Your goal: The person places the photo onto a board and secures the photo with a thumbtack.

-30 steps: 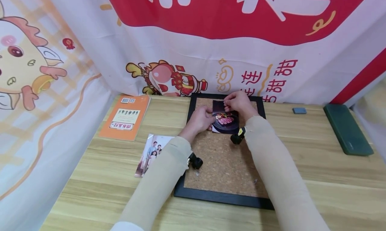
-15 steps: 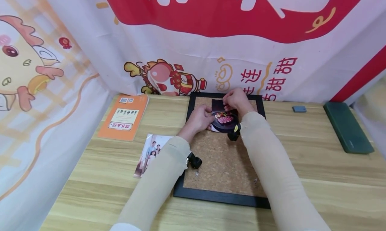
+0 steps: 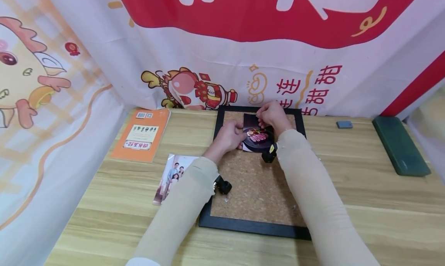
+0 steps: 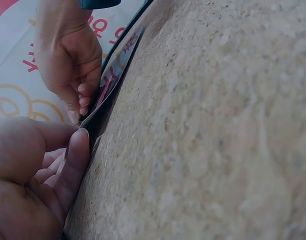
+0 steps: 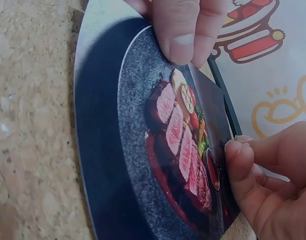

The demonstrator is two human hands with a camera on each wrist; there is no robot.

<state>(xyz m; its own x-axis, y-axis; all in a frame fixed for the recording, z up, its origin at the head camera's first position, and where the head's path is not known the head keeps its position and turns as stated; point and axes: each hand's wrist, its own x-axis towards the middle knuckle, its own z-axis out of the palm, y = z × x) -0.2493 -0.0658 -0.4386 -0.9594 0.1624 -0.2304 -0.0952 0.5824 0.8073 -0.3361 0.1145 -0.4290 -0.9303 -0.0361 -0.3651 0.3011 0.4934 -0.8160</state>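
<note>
A photo of sliced steak on a dark plate (image 3: 259, 138) lies against the upper part of a black-framed cork board (image 3: 257, 185). My left hand (image 3: 227, 136) pinches the photo's left edge, thumb on the printed face. In the left wrist view, the photo (image 4: 107, 89) bows up off the cork beside the fingertips. My right hand (image 3: 272, 116) is at the photo's upper edge. Thumb and forefinger of the right hand (image 5: 278, 175) are pinched together there on something small, apparently a clear pushpin, mostly hidden by the fingertips.
Small clear pushpins (image 3: 226, 200) sit low on the cork. Left of the board lie a family photo (image 3: 175, 175), partly under my left sleeve, and an orange book (image 3: 139, 136). A blue eraser-like block (image 3: 344, 124) and a green case (image 3: 401, 146) lie right. A printed curtain (image 3: 222, 53) hangs behind.
The head view has shifted slightly. My right wrist has tipped a little to the left, its fingertips staying at the photo's upper edge. The left hand keeps its grip.
</note>
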